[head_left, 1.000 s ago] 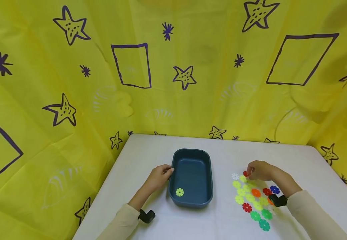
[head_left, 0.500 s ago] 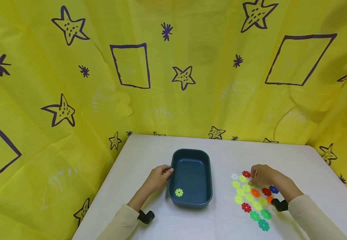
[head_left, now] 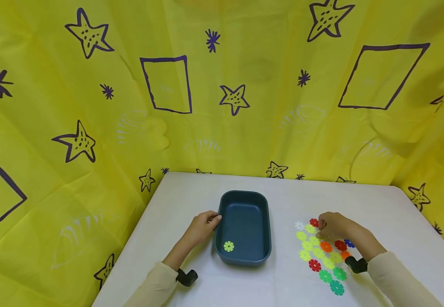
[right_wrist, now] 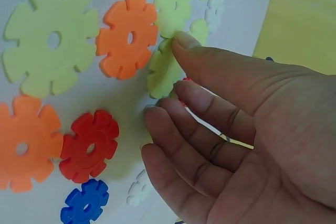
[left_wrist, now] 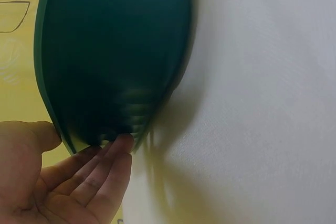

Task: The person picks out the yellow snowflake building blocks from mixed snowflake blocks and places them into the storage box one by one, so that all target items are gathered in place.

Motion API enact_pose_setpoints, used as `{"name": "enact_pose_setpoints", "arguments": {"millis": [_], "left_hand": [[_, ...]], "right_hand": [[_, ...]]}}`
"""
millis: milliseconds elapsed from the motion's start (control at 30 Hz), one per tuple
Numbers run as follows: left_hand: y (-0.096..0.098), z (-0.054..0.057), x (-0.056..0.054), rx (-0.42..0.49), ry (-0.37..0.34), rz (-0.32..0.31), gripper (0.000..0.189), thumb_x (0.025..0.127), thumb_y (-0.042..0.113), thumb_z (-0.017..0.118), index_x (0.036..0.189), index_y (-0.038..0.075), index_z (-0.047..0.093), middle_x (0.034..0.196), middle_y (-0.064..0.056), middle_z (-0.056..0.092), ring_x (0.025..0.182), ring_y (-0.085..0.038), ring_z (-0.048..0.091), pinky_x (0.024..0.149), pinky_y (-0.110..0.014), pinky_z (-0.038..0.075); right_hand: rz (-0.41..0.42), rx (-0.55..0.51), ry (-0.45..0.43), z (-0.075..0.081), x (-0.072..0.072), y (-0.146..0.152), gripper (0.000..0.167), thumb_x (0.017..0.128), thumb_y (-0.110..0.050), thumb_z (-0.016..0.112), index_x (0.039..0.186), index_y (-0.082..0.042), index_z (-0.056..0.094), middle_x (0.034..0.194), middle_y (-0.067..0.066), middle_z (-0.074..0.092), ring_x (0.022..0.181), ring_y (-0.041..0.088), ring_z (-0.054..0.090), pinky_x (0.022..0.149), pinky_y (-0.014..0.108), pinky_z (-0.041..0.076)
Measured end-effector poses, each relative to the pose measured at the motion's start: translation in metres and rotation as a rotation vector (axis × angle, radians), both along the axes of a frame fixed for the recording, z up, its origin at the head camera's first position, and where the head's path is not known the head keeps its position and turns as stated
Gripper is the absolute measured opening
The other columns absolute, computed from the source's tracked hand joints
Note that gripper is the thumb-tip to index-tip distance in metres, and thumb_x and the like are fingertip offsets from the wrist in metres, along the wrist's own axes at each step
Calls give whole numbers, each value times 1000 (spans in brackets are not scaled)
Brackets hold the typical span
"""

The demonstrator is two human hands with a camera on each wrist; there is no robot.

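A dark teal plastic tub (head_left: 245, 230) stands mid-table with one yellow flower-shaped disc (head_left: 228, 246) inside, near its front left corner. My left hand (head_left: 202, 228) holds the tub's left side: in the left wrist view the thumb (left_wrist: 48, 135) lies at the rim and the fingers are against the outer wall. To the right, my right hand (head_left: 337, 226) is low over a spread of notched discs. Its thumb (right_wrist: 189, 51) overlaps a yellow disc (right_wrist: 161, 72), and the other fingers bend loosely beside it, a gap between. Part of that disc is hidden.
Around the right hand lie orange discs (right_wrist: 128, 38), a red disc (right_wrist: 90, 145), a blue disc (right_wrist: 85, 203), green discs (head_left: 337, 288) and a white disc (head_left: 300, 226). A yellow patterned curtain (head_left: 206, 128) encloses the white table (head_left: 283, 200).
My right hand has moved from the far red disc slightly towards me, over the yellow discs. The left hand and the tub stay where they were.
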State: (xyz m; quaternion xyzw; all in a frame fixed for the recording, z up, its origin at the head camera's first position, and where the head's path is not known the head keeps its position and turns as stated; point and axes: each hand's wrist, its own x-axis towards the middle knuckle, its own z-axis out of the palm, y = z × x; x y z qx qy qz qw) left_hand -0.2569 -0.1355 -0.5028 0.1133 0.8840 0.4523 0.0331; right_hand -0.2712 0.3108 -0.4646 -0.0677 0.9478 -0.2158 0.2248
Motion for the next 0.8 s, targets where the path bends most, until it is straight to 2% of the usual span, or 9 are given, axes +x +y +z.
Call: {"name": "enact_pose_setpoints", "arguments": {"millis": [433, 600, 800], "left_hand": [[0, 1, 2, -7, -19, 11, 40, 109, 30, 60, 128, -4, 69, 113, -14, 76, 98, -23, 73, 83, -39, 63], [0, 0, 2, -2, -4, 3, 39, 108, 29, 61, 126, -4, 69, 112, -13, 76, 96, -23, 73, 81, -39, 62], [0, 0, 0, -2, 16, -12, 40, 108, 30, 61, 127, -5, 69, 114, -16, 76, 98, -27, 75, 82, -41, 63]], "right_hand": [[10, -9, 11, -6, 1, 0, 22, 95, -16, 80, 96, -5, 61, 90, 7, 57, 81, 22, 55, 71, 32, 53], [29, -31, 5, -5, 1, 5, 23, 96, -18, 79, 98, -4, 61, 91, 7, 57, 83, 22, 55, 73, 33, 53], [34, -89, -29, -3, -1, 12, 17, 96, -12, 77, 100, -3, 63, 92, 6, 59, 82, 21, 56, 74, 33, 55]]}}
